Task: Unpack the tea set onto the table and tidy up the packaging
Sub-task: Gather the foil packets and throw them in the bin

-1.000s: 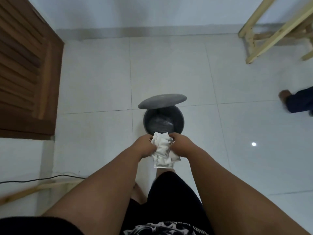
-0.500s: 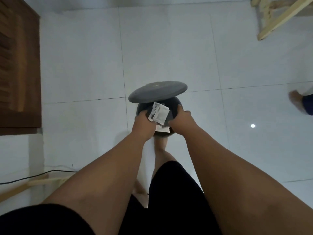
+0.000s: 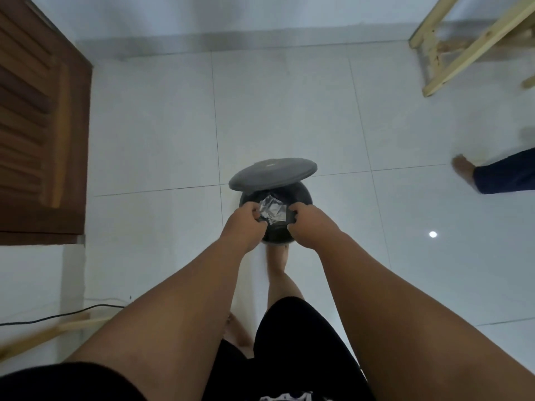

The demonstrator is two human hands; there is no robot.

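Observation:
A round dark pedal bin [image 3: 304, 195] stands on the floor with its grey lid [image 3: 272, 172] tipped up. Crumpled white and silvery packaging [image 3: 272, 211] sits in the bin's mouth between my hands. My left hand [image 3: 244, 227] hovers over the bin's left rim, its curled fingers at the packaging's left edge. My right hand [image 3: 311, 227] is over the right rim, thumb and fingers parted a little, just clear of the packaging. My foot [image 3: 279, 253] is at the bin's base, on or by its pedal.
White floor tiles surround the bin. A brown louvred wooden door [image 3: 37, 125] stands at the left and a pale wooden frame [image 3: 463, 44] at the top right. Another person's foot and dark trouser leg [image 3: 492, 175] are at the right. A black cable [image 3: 58, 314] runs across the floor at the lower left.
Both hands carried the packaging forward from in front of the bin to over its opening. The bundle has dropped lower into the bin's mouth and the right hand has loosened from it.

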